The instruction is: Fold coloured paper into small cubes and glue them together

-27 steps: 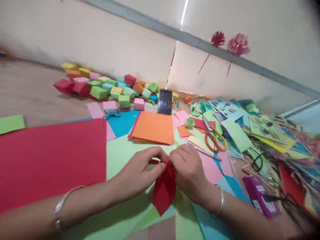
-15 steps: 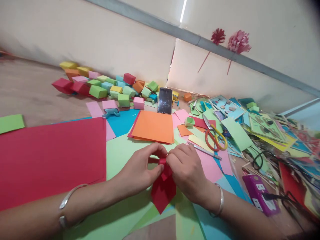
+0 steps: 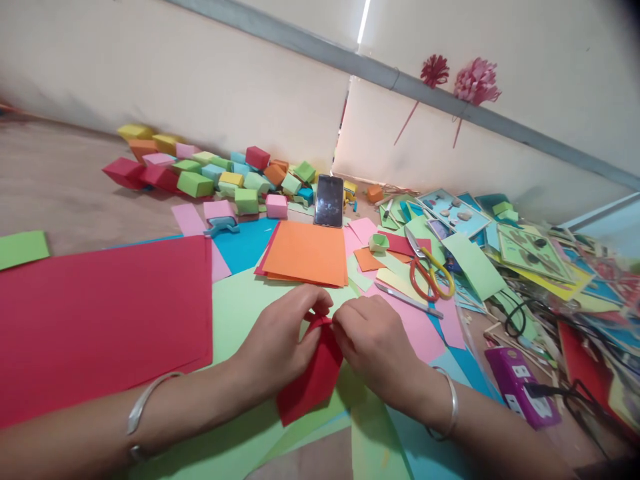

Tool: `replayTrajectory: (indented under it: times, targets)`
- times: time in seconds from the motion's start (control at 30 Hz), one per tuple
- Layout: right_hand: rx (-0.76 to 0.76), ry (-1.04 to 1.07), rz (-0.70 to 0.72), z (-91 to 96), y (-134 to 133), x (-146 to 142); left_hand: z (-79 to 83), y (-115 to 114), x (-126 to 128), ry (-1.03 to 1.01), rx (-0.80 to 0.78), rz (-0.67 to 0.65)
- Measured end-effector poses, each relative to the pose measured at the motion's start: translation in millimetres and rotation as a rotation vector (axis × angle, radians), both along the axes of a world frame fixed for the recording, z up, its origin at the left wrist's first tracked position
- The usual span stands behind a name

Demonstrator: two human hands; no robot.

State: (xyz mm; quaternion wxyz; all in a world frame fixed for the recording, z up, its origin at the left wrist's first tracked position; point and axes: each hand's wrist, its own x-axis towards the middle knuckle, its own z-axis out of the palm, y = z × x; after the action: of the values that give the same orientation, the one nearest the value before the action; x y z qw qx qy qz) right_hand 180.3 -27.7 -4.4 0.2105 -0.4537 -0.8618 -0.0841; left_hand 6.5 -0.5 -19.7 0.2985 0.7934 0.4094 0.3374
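Observation:
A small piece of folded red paper [image 3: 313, 383] is held between both hands over the light green sheet [image 3: 235, 333]. My left hand [image 3: 283, 333] pinches its upper left part between thumb and fingers. My right hand [image 3: 373, 340] has its fingers curled closed on the top right edge of the same paper. Part of the folds is hidden behind the fingers. Just beyond the hands lies a stack of orange paper [image 3: 307, 253]. A large red sheet [image 3: 110, 320] lies beside my left forearm.
Scissors [image 3: 430, 273] and a craft knife [image 3: 407, 300] lie right of the hands. A phone [image 3: 329, 201] leans behind the orange stack. Several coloured paper boxes [image 3: 195, 183] line the wall. A purple power strip [image 3: 523, 387], cables and paper scraps crowd the right side.
The red paper has turned between my fingers, its lower end swinging left. The fold that showed near the thumb is now out of sight. Both hands stay almost in place.

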Motion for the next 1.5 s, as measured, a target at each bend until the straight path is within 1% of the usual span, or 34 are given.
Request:
replayTrajectory:
  times: [0.07,0.17,0.33,0.43,0.63,0.7,0.83,0.9,0.97,1.03,1.1,1.13,1.2,1.23,1.27,1.3,1.33,1.4,1.5]
  targets:
    - [0.080,-0.027,0.005,1.2,0.0,-0.5,0.9,0.5,-0.6,0.023,0.018,-0.020]
    - [0.116,-0.071,0.017,6.9,0.2,-0.4,0.8,2.5,-2.6,0.078,0.053,-0.052]
    - [0.097,-0.072,0.002,8.5,1.4,-0.9,-1.8,2.7,-5.9,0.119,0.210,-0.057]
    - [0.068,-0.066,0.018,5.5,1.5,-1.3,-1.4,1.1,-6.8,0.136,0.251,-0.064]
    - [0.125,-0.141,-0.004,4.4,-2.8,-2.5,2.1,1.2,-9.0,0.176,0.233,-0.063]
    - [0.118,-0.152,-0.009,4.9,-3.9,-3.5,3.4,0.5,-8.4,0.176,0.218,-0.061]
    - [0.114,-0.137,-0.016,5.1,-2.7,-5.1,6.6,-4.6,-4.6,0.136,0.195,-0.052]
    - [0.131,-0.135,0.009,4.7,-0.9,-4.7,9.0,-7.1,-2.8,0.103,0.158,-0.059]
    - [0.154,-0.126,0.040,4.0,0.7,-3.4,11.8,-7.3,-1.8,0.042,0.035,-0.047]
    - [0.163,-0.095,0.052,2.9,1.9,-1.3,14.4,-4.6,-1.6,-0.072,-0.193,0.000]
    - [0.147,-0.053,0.050,1.1,2.4,0.7,16.0,-0.1,-1.2,-0.279,-0.518,0.023]
    - [0.133,-0.033,0.053,0.0,2.6,1.5,16.4,2.1,-0.7,-0.394,-0.717,0.001]
    - [0.106,-0.010,0.067,-2.4,3.0,2.7,16.8,5.0,1.3,-0.582,-1.132,-0.114]
    - [0.088,-0.015,0.075,-3.3,3.2,3.1,16.9,5.6,2.7,-0.638,-1.302,-0.182]
    - [0.067,-0.026,0.080,-3.8,3.6,3.6,17.0,5.5,4.2,-0.673,-1.425,-0.243]
    - [0.040,-0.043,0.079,-3.8,4.0,4.2,17.0,4.9,5.6,-0.698,-1.497,-0.289]
    - [0.003,-0.066,0.071,-3.3,4.4,4.9,16.9,4.0,6.9,-0.726,-1.527,-0.316]
    - [-0.110,-0.116,0.037,-1.2,5.4,6.4,16.5,1.6,8.8,-0.774,-1.529,-0.331]
    - [-0.333,-0.151,0.010,2.2,6.8,8.0,15.5,-1.7,9.3,-0.776,-1.526,-0.327]
